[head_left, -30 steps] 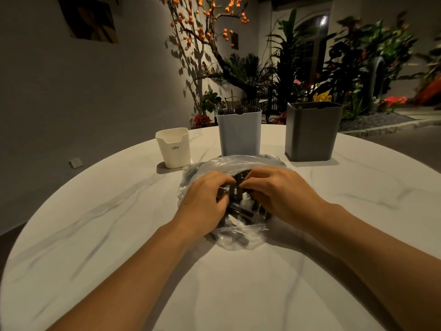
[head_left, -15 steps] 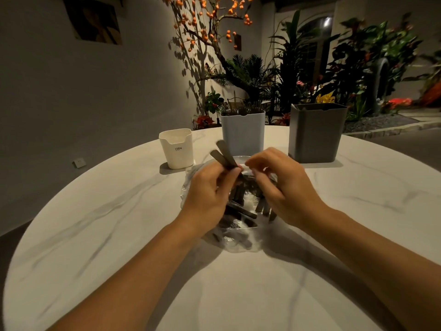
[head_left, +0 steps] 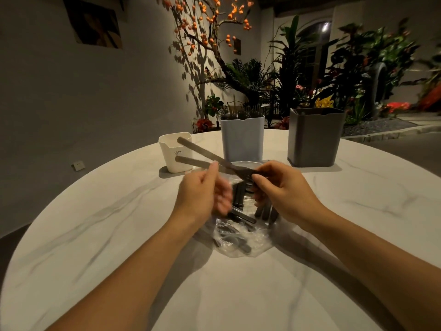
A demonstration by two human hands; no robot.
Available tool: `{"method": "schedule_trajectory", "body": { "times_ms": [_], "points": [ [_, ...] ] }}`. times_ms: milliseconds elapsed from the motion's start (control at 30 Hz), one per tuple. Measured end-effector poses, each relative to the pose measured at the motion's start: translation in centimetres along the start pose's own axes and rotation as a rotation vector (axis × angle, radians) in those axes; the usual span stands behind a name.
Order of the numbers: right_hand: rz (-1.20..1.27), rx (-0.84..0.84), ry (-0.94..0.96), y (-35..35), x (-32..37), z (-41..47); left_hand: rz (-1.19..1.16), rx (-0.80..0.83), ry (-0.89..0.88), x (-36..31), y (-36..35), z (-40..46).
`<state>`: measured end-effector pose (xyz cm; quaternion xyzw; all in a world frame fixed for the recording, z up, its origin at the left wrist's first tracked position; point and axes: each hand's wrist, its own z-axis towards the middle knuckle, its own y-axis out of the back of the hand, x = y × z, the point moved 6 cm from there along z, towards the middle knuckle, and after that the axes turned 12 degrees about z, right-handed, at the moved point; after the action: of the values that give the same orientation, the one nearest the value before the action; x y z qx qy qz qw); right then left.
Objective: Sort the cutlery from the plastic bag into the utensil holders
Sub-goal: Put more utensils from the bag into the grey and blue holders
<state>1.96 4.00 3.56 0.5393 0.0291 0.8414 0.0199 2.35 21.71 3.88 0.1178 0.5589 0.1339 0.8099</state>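
Note:
A clear plastic bag [head_left: 241, 248] lies open on the round marble table [head_left: 114, 235] with several dark cutlery pieces [head_left: 238, 199] inside. My right hand [head_left: 284, 189] pinches the heads of two grey utensils [head_left: 199, 149] held above the bag, their handles crossing and pointing left over the white holder [head_left: 175, 155]. One head looks like fork tines. My left hand [head_left: 200, 194] is blurred beside them; its thumb touches the lower handle [head_left: 191, 161] and its fingers hang loosely curled below. A light blue holder [head_left: 242, 139] with cutlery in it and a dark grey holder [head_left: 315, 137] stand behind the bag.
The three holders stand in a row across the far half of the table. Beyond the far edge are plants, flowers and a branch with orange fruit. A grey wall runs along the left. Bare tabletop lies on both sides of my forearms.
Both hands rose from inside the bag. Two utensils came out and swung so their handles point left. My left hand's fingers dropped off them while my right hand kept the heads.

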Motion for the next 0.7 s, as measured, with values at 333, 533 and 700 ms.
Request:
{"method": "schedule_trajectory", "body": {
  "times_ms": [333, 533, 700],
  "points": [
    [-0.074, -0.033, 0.054, -0.1, 0.2, 0.1, 1.043, -0.311, -0.628, -3.4, -1.0, -1.6],
    [-0.006, -0.031, 0.091, -0.3, 1.2, 0.5, 0.763, -0.027, -0.411, -2.0, -0.7, -0.3],
    [0.026, -0.023, 0.128, -0.5, 3.3, 2.0, 0.449, 0.086, -0.234, -2.6, -1.3, 0.8]
  ]
}}
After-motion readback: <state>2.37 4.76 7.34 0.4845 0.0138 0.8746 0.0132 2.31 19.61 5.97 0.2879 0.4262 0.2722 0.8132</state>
